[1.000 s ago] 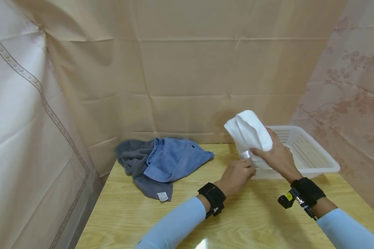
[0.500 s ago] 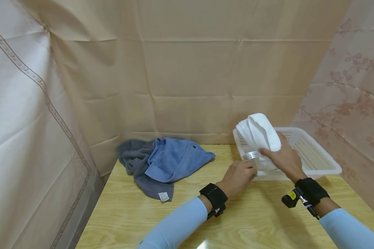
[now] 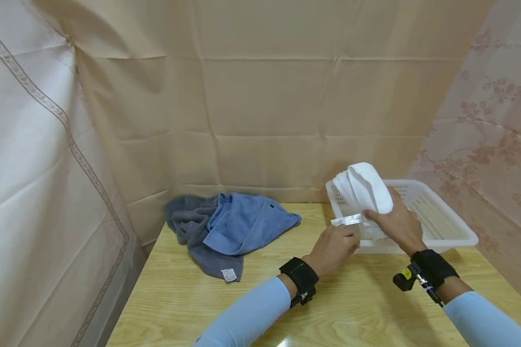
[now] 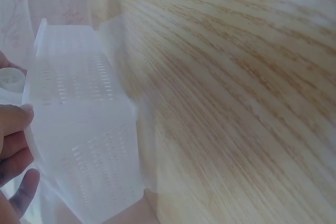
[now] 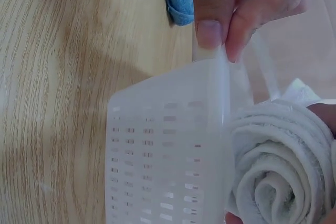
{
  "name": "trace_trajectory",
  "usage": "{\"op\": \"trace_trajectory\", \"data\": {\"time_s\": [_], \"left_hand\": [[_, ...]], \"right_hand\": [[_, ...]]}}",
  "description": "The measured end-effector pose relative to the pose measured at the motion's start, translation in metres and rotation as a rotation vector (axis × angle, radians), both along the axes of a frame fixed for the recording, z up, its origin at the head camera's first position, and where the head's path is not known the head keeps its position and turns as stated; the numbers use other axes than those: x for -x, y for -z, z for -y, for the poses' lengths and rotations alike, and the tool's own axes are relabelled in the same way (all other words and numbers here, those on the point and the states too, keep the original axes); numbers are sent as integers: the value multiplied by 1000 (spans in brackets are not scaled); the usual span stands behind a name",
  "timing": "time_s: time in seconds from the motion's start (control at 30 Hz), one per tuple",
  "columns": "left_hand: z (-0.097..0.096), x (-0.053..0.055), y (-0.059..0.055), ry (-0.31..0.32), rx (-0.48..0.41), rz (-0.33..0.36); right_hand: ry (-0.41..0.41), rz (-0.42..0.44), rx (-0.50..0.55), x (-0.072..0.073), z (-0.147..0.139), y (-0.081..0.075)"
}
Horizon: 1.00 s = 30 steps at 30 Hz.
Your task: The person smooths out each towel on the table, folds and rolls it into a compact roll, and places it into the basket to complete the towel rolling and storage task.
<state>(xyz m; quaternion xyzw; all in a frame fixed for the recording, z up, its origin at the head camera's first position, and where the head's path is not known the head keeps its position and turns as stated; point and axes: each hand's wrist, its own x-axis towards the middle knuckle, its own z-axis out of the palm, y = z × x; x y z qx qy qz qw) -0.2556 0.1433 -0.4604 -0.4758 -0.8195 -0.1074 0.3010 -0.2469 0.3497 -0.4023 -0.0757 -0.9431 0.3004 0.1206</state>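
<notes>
My right hand [image 3: 395, 224] grips a rolled white towel [image 3: 364, 188], tilted over the left part of a white plastic basket [image 3: 443, 212]. The towel's spiral end [image 5: 275, 187] faces the right wrist camera beside the basket wall, and a small white flap [image 5: 299, 92] sticks out behind the roll. At the basket's near left corner, my left hand [image 3: 335, 246] pinches the rim; its thumb [image 5: 210, 3] and a finger meet there in the right wrist view. Close above the left hand shows a shiny pale strip [image 3: 346, 220]. The roll's lower end is partly hidden.
A blue towel [image 3: 247, 221] lies loosely over a dark grey towel [image 3: 195, 219] at the left of the wooden table [image 3: 178, 308]. Hanging beige cloth [image 3: 260, 96] stands behind the table, with patterned cloth [image 3: 495, 140] on the right.
My right hand has moved right and slightly down with the rolled towel, uncovering the basket's left end. The shiny strip has changed its angle. My left hand stays nearly in place.
</notes>
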Motion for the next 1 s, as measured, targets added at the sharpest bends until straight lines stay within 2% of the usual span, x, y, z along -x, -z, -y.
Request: {"op": "trace_trajectory", "data": {"time_s": [0.27,0.7,0.87,1.0], "left_hand": [[0,-5,5,-18,33,-15],[-2,-2,5,-25,32,-23],[-2,0,2,-12,32,-7],[-2,1,-2,21,30,20]], "right_hand": [[32,50,14,-4,-1,11],[31,58,-4,5,-7,18],[21,59,-17,9,-7,18],[18,74,-22,10,-7,19]]}}
